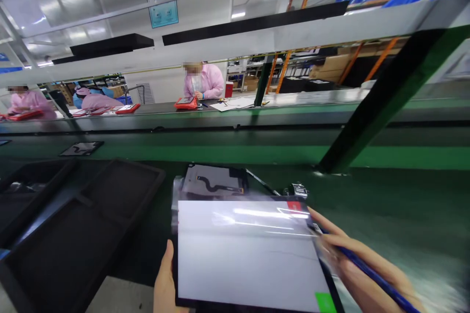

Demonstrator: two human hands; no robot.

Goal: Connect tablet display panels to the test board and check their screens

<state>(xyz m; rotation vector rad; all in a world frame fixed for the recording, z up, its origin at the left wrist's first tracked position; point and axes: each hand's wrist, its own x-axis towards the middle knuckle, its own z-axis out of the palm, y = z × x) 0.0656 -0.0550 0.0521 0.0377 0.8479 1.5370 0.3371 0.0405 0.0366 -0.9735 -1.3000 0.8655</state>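
Plainly, panel: a large flat screen panel (249, 254) with a white film face, a red tab at its far right corner and a green tab at its near right corner, is held up just above the near edge of the green worktop (404, 215).
Left hand: the left hand (165, 283) cups the panel's near left corner, thumb lying up along the left edge; the grip is pressed to the edge, with the fingers hidden underneath.
Right hand: the right hand (352, 259) steadies the right edge while pinching a blue pen (370, 274) between its fingers, tip pointing towards the red tab.
Nearby: a second dark panel with a flex cable (215, 181) lies on the worktop just beyond, and black trays (91, 215) sit towards the left edge.
Beyond: people in pink coats (205, 80) work at the far side of the line.
Risk, slip: the panel seems carried by two edge holds only; one hand is shared with the pen, so it could tip or drop onto the panel behind.
Risk, scratch: the pen tip is touching or just beside the film; a wobble could mark it.
Risk, blur: the right side is smeared, so how firmly it holds cannot be told.
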